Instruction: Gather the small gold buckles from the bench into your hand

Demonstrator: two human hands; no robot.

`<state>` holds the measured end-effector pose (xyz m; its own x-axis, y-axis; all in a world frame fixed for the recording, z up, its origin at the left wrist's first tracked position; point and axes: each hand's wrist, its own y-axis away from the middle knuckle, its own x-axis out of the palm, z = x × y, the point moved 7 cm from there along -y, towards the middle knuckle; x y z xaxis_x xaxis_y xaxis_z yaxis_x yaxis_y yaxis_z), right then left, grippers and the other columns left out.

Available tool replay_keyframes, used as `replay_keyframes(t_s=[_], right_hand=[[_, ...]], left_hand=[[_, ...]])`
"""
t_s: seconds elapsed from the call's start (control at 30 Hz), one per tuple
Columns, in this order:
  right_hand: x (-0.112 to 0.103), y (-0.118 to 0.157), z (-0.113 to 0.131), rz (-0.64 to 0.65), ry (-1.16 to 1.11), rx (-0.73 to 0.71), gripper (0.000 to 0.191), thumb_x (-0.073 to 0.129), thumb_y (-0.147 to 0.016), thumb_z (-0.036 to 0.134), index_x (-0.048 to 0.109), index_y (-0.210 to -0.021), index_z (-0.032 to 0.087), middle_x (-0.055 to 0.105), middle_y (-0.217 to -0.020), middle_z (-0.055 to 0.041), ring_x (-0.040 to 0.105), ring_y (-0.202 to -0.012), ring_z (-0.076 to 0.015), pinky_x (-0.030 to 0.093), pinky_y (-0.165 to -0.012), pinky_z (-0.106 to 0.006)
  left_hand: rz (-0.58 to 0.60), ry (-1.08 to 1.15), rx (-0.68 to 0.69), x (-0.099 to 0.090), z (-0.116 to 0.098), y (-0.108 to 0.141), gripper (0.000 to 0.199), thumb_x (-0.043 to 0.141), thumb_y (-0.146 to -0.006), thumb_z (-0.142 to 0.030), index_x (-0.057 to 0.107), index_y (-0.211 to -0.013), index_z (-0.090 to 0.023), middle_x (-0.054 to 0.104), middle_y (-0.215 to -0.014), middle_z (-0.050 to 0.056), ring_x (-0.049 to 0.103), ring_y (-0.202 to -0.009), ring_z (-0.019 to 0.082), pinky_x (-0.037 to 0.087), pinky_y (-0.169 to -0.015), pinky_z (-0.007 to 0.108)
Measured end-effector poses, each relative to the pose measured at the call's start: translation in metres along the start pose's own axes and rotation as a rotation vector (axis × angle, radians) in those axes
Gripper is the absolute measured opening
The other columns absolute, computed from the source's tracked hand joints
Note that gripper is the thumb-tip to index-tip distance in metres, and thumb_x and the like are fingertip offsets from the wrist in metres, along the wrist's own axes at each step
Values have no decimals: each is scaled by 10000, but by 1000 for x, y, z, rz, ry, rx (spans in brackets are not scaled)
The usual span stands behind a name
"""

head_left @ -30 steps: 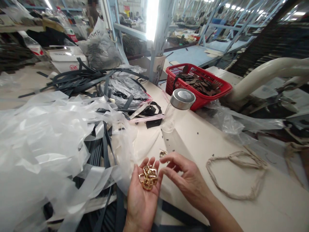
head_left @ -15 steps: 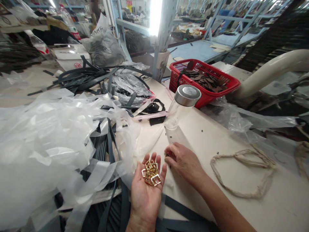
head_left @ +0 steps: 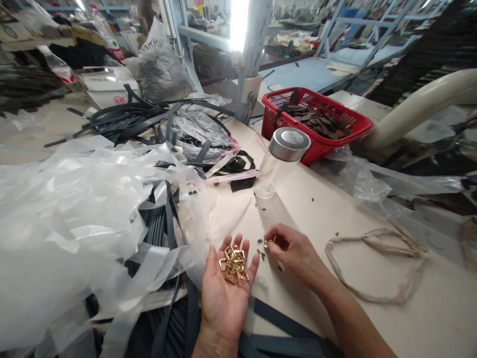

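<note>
My left hand (head_left: 227, 301) lies palm up with its fingers loosely spread, cradling a small heap of shiny gold buckles (head_left: 234, 264). Just to its right, my right hand (head_left: 292, 251) is closed in a pinch near the tabletop. A bit of gold metal (head_left: 266, 244) shows at its fingertips; it looks like one more gold buckle, mostly hidden by the fingers. Between the two hands, several tiny dark bits (head_left: 263, 256) are scattered on the pale table (head_left: 372, 328).
A glass bottle with a metal lid (head_left: 289, 144) stands beyond my hands, before a red basket (head_left: 320, 144) of dark pieces. White plastic strips (head_left: 74, 219) and dark straps (head_left: 160, 223) pile up at left. A twisted cord loop (head_left: 330, 253) lies at right.
My right hand has drawn slightly right, away from my left fingers, uncovering the dark bits and the gold at its fingertips. The buckles in my left palm have shifted a little.
</note>
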<state>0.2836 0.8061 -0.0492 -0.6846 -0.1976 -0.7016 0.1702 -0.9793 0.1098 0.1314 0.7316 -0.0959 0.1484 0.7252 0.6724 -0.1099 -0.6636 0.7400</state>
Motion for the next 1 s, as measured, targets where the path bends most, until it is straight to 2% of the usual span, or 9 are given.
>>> replay_keyframes(t_s=[0.17,0.27,0.37,0.43,0.57,0.67,0.73,0.83,1.0], right_hand=[[-9,14,6,-84,-267,47,115,568,-840,296,639,-873,212,659,-790,6,618,-732,-162,487,-691,-283],[4,26,34,55,-492,-25,75,595,-883,279,644,-923,239,682,-886,11,649,-826,-153,520,-758,-263],[-6,43,45,66,-415,-116,177,579,-918,252,645,-1076,297,673,-1085,7,665,-889,-143,540,-831,-269],[-36,61,24,-101,-263,-116,180,584,-922,297,646,-1089,327,634,-1194,2,660,-958,-165,542,-873,-297],[-113,124,-65,-418,201,25,266,573,-900,479,633,-1116,335,593,-1304,-34,589,-1147,-315,483,-978,-506],[-145,180,-121,-437,511,6,400,465,-934,518,557,-1246,284,541,-1363,-108,538,-1203,-387,385,-1045,-612],[-146,214,-142,-402,692,-36,439,428,-951,478,516,-1320,256,517,-1390,-126,538,-1198,-387,417,-1000,-590],[-128,242,-155,-319,820,-26,507,399,-968,376,388,-1449,215,428,-1483,-130,473,-1277,-372,389,-1034,-574],[-107,243,-142,-342,838,-47,517,416,-974,320,347,-1473,205,385,-1512,-119,394,-1354,-326,306,-1121,-547]], left_hand=[[30,-7,-18,1,1,0,302,448,-979,-363,673,-1010,-165,721,-1125,113,673,-1076,280,542,-932,538],[34,-38,-46,3,3,1,306,436,-983,-355,667,-1010,-156,721,-1110,110,687,-1036,280,576,-866,499],[17,-63,-71,4,6,3,307,411,-992,-332,663,-1000,-156,731,-1062,101,710,-967,263,598,-802,454],[-4,-71,-93,3,7,4,287,417,-991,-309,663,-1004,-162,739,-1047,93,720,-938,252,609,-761,422],[-10,-83,-120,0,8,4,293,414,-992,-282,682,-1007,-165,757,-1026,99,736,-894,237,624,-684,364],[24,-59,-94,-2,3,3,379,350,-1004,-288,704,-1007,-151,755,-1042,134,735,-921,251,634,-685,360],[34,-12,-59,-4,-2,4,411,324,-1006,-295,710,-1014,-151,749,-1064,147,731,-947,245,636,-669,324],[14,50,5,-4,-10,7,418,302,-1006,-284,703,-1023,-168,738,-1091,142,727,-954,218,631,-627,273],[-104,12,70,-3,-18,14,449,236,-996,-234,682,-1035,-195,734,-1041,110,716,-949,209,645,-625,334]])
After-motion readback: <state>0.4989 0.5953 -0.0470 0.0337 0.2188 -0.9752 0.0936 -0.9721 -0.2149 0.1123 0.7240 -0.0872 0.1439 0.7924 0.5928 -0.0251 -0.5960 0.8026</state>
